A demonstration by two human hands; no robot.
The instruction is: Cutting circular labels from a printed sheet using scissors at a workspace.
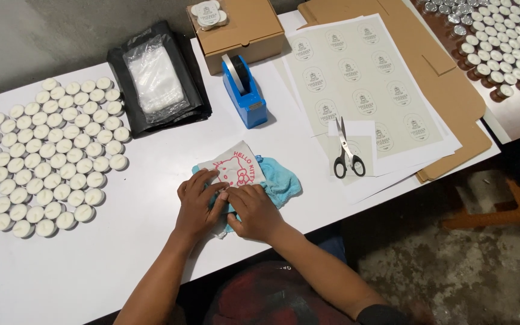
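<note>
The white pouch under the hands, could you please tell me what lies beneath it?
A light blue cloth lies under the white pouch, showing at its right and upper left. Left hand and right hand cover the pouch's lower edge, hiding whatever is there.

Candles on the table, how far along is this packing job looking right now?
Looks done: one wrapped pack of white candles sits on the cardboard box. In hand: the left hand and right hand press on a small item over the printed cloth; what it is cannot be told. Left: rows of loose candles lie unpacked, and the label sheet is mostly uncut beside the scissors.
</note>
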